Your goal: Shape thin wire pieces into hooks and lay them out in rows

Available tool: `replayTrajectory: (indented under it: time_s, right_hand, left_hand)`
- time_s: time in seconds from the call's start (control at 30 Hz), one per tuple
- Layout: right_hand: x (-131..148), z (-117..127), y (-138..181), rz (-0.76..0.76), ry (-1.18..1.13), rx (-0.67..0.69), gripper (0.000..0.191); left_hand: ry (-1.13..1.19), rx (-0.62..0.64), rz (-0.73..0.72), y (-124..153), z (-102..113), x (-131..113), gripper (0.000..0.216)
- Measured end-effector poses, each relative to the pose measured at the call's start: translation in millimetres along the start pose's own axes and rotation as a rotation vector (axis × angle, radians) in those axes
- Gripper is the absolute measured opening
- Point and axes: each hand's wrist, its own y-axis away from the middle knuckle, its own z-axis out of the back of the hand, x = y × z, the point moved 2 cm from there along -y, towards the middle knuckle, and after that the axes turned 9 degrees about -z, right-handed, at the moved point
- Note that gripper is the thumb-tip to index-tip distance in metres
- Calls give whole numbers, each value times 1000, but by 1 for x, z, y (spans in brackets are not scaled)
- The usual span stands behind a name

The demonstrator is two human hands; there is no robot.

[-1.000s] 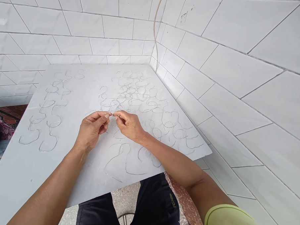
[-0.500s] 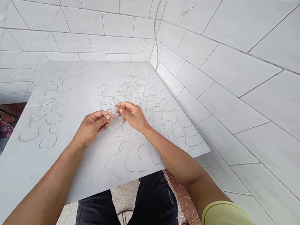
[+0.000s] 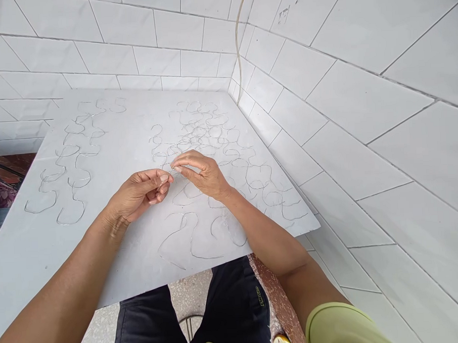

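My left hand (image 3: 144, 193) is over the middle of the grey-white tabletop (image 3: 134, 266), thumb and forefinger pinched on a thin wire. Most of that wire is hard to make out against the table. Just to the right, my right hand (image 3: 201, 175) has its thumb and fingertips brought together at the wire, close to the left fingertips. Bent S-shaped wire pieces lie around both hands: a wavy wire (image 3: 72, 223) to the left, a tangled group (image 3: 197, 132) beyond the fingers, and a large curved wire (image 3: 192, 244) near the front edge.
White tiled walls (image 3: 364, 150) border the table at the back and right. A thin cable (image 3: 238, 55) hangs down the corner. Patterned fabric (image 3: 0, 186) shows at the far left, below the table. My legs (image 3: 234, 302) are under the front edge.
The round wire loop seen below my fingertips is no longer distinct. My right fingertips have closed together and shifted slightly left, nearer the left hand. The view has tilted slightly.
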Motion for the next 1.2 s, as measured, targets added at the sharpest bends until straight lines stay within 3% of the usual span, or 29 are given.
replayTrajectory:
  time_s: [0.13,0.33,0.57,0.83,1.07,1.2]
  right_hand:
    - [-9,0,4,-26,151,8,31]
    - [-16,-3,5,-116,285,68,26]
    - [-10,-3,4,-47,336,140,28]
    - [-7,4,4,-10,259,189,33]
    - [-3,16,5,-101,53,269,30]
    - [-2,17,4,-116,6,264,28]
  left_hand:
    - [44,-32,70,-4,3,6,30]
    - [42,-9,88,-7,-1,9,66]
    - [-265,-97,-41,-4,-8,11,32]
    - [-204,-23,-45,-3,-3,7,25]
    - [-165,84,-23,-2,-2,8,26]
    - [-89,67,-27,0,-8,8,24]
